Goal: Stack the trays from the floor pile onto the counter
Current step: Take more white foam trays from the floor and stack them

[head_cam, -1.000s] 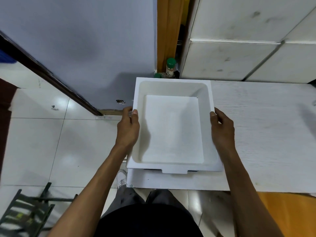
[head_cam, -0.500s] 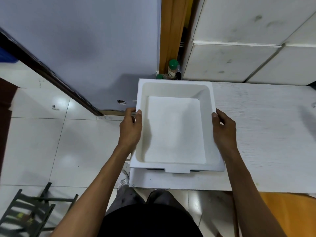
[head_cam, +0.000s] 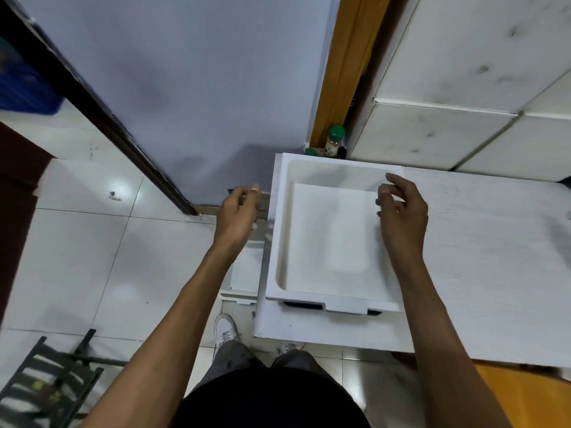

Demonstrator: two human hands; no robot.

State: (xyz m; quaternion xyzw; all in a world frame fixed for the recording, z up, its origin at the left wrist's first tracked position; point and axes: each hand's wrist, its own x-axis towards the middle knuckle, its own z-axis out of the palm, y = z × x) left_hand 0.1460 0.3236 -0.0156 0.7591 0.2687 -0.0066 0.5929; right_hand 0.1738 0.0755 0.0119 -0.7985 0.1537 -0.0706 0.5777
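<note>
The tray (head_cam: pixel 327 236) sits flat on the left near corner of the counter (head_cam: pixel 479 257) - placed, I judge, which is why both hands hold nothing - the left hand (head_cam: pixel 238 211) loose-fingered just left of it, the right hand (head_cam: pixel 401 208) relaxed above its right rim.

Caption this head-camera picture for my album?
White tray on the counter; left hand and right hand hover open near it.

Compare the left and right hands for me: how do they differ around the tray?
The left hand sits clear of the tray's left edge, over the floor tiles; the right hand hovers over the tray's right rim, above the counter. The left hand's fingers are bunched; the right hand's are spread looser. Shared: neither grips anything.
</note>
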